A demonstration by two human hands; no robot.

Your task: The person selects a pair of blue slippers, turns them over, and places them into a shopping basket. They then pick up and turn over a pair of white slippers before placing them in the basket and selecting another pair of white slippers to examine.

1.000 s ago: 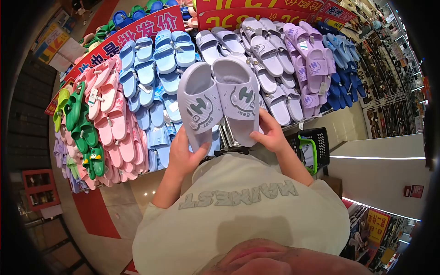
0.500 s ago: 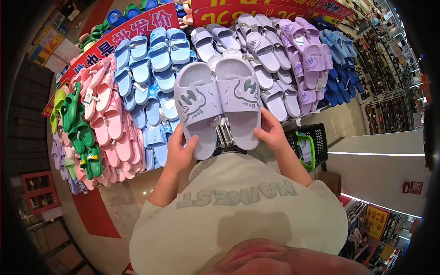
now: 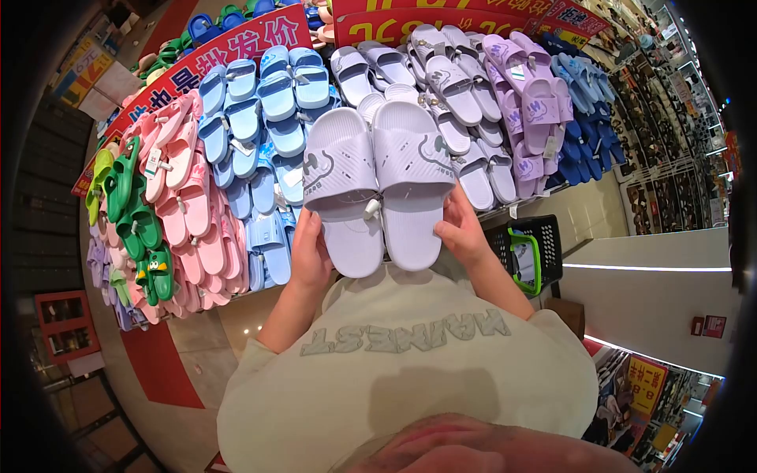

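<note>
Pair of lilac slides: held up in front of the slipper display wall, side by side and touching, toes up, heels down toward the cream T-shirt; ribbed straps facing the camera, joined near the middle by a small white tie.
Left hand: clasped on the outer edge of the left slide, low on its heel half, thumb lying over the footbed edge.
Right hand: grasping the outer edge of the right slide at about the same height, fingers curled behind the sole, thumb in front.
Grip state: both hands closed on the pair, one slide each; neither hand free.
Pink slippers: left of the held pair, hanging in a dense column on the wall.
Green slippers: further left of the pair, beyond the pink ones, one with a cartoon face.
Light blue slippers: just left of and behind the pair, partly covered by the left slide.
Grey-lilac slippers: directly above and right of the pair.
Purple slippers: right of the pair, tags hanging.
Dark blue slippers: far right of the pair, at the wall's edge.
Red banner: above the pair, white lettering.
Black basket: just right of the right hand, below the pair, green handle showing.
</note>
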